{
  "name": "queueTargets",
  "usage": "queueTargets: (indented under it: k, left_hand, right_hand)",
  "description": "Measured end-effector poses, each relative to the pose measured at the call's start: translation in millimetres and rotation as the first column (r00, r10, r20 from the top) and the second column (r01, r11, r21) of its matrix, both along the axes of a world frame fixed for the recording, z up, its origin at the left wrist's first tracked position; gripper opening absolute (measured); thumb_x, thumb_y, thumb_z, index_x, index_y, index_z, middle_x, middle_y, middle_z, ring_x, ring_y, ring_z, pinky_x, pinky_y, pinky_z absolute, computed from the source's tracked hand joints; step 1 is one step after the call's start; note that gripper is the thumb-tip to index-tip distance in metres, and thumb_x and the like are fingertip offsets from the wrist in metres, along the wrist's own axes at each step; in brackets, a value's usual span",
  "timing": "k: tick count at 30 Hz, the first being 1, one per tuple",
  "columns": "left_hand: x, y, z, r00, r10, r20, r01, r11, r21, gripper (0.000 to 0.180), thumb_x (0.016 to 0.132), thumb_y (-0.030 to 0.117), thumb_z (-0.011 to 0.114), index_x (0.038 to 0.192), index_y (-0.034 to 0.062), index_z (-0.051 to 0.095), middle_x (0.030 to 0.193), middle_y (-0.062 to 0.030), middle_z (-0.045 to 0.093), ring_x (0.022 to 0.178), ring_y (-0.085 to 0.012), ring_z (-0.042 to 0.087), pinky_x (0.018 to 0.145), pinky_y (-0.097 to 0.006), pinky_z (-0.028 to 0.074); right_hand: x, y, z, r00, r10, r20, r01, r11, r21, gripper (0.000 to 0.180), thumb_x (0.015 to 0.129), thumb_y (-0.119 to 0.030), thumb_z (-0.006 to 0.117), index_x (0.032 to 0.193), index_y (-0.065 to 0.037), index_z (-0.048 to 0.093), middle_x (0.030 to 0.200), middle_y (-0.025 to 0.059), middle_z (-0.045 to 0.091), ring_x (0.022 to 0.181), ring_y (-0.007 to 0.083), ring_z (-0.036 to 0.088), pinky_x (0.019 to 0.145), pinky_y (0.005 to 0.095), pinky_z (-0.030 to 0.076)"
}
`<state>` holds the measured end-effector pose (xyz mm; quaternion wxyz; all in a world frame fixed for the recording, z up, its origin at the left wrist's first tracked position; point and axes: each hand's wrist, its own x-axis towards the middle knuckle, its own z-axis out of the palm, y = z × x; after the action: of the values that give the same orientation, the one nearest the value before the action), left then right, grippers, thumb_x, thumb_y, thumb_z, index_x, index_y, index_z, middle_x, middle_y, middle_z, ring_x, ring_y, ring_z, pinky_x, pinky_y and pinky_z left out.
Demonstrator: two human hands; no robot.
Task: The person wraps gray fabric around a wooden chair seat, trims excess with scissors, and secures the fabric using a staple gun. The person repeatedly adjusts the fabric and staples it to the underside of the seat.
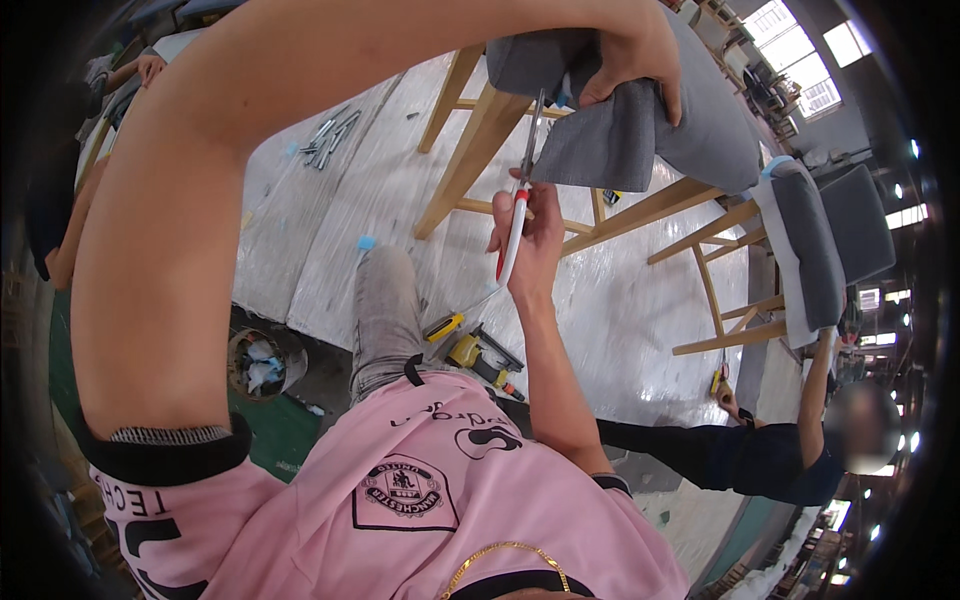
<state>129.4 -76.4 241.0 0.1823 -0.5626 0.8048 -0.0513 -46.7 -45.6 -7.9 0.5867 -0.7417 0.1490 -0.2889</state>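
A chair (470,165) with light wooden legs and grey upholstery lies tipped at the top of the view. Over its upholstered edge my left hand (640,48) is closed on a flap of grey fabric (600,145), which hangs down below the fingers. Scissors (513,230) with red and white handles are in my right hand (540,240), fingers around the handles. Their blades point up beside the left edge of the flap. Whether the blades touch the cloth I cannot tell.
A yellow staple gun (478,356) and a yellow utility knife (443,326) lie near my knee. A bucket of scraps (288,358) stands at left; several metal rods (330,138) lie on the plastic-covered surface (300,220). At right a person (770,455) handles another grey chair (800,240).
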Motion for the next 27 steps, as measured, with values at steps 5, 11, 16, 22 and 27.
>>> queueTargets:
  k: [5, 11, 16, 22, 27]
  left_hand:
    - [4.7, -6.4, -2.4, 0.999, -0.023, -0.04, 0.023, 1.0, 0.018, 0.105, 0.057, 0.025, 0.094, 0.153, 0.0252, 0.052, 0.137, -0.0131, 0.067, 0.127, -0.0335, 0.061, 0.106, -0.046, 0.048]
    - [-1.8, 0.3, 4.3, 0.999, 0.025, -0.027, -0.025, 1.0, 0.01, 0.104, 0.056, 0.027, 0.094, 0.152, 0.0267, 0.053, 0.137, -0.0113, 0.067, 0.127, -0.0329, 0.062, 0.107, -0.045, 0.048]
    - [0.6, 6.1, 4.9, 0.999, -0.044, -0.02, 0.042, 0.997, -0.072, 0.101, 0.056, 0.028, 0.094, 0.149, 0.0276, 0.056, 0.137, -0.0105, 0.067, 0.127, -0.0332, 0.061, 0.108, -0.045, 0.047]
    - [4.1, -0.5, 0.8, 0.997, -0.025, -0.075, 0.022, 0.999, -0.046, 0.098, 0.055, 0.028, 0.093, 0.147, 0.0272, 0.059, 0.137, -0.0112, 0.067, 0.127, -0.0332, 0.062, 0.108, -0.044, 0.047]
    - [1.5, -5.9, -2.5, 0.997, 0.03, -0.067, -0.035, 0.997, -0.071, 0.097, 0.055, 0.029, 0.094, 0.146, 0.0274, 0.06, 0.136, -0.0112, 0.068, 0.125, -0.0326, 0.063, 0.107, -0.044, 0.048]
  right_hand:
    - [17.9, -4.8, 4.5, 0.997, -0.067, 0.024, 0.066, 0.997, 0.031, 0.061, 0.097, -0.042, 0.074, 0.131, 0.006, 0.055, 0.096, 0.013, 0.062, 0.052, 0.0088, 0.058, 0.044, 0.0234, 0.045]
    - [22.6, -4.2, 7.9, 0.989, -0.126, 0.074, 0.12, 0.99, 0.077, 0.066, 0.095, -0.047, 0.074, 0.129, 0.007, 0.056, 0.102, 0.0174, 0.062, 0.05, 0.0099, 0.058, 0.043, 0.0239, 0.045]
    - [26.0, 4.2, 13.7, 0.985, -0.157, 0.075, 0.146, 0.98, 0.138, 0.054, 0.098, -0.04, 0.074, 0.121, 0.007, 0.06, 0.091, 0.0061, 0.059, 0.071, 0.0108, 0.055, 0.061, 0.0261, 0.049]
    - [26.6, 1.4, 15.9, 0.979, -0.189, 0.071, 0.187, 0.982, 0.039, 0.049, 0.096, -0.042, 0.075, 0.105, 0.005, 0.063, 0.081, 0.0079, 0.059, 0.069, 0.0122, 0.053, 0.062, 0.0276, 0.048]
    - [28.8, -9.8, 6.7, 0.976, -0.205, 0.067, 0.212, 0.97, -0.122, 0.056, 0.097, -0.043, 0.075, 0.125, 0.004, 0.064, 0.086, 0.0075, 0.065, 0.057, 0.0074, 0.056, 0.048, 0.0231, 0.041]
